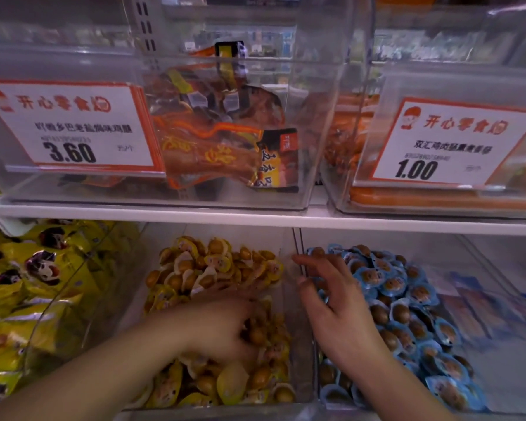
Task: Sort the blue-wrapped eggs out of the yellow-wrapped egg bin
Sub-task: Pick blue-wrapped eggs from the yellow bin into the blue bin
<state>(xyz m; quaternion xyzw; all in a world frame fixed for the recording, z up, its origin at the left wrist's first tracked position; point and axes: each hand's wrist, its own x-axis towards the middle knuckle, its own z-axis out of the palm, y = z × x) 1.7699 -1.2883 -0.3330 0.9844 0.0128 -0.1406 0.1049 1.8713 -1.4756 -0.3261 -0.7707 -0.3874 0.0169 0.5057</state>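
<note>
from the head camera: our left hand (225, 323) is down in the yellow egg bin (298, 344), blurred, fingers buried among the yellow-wrapped eggs (213, 268), so we cannot tell its grip. right of that bin, our right hand (334, 305) hovers with fingers spread and relaxed over the blue-wrapped eggs (407, 299). above the bin, a price tag (70, 126).
</note>
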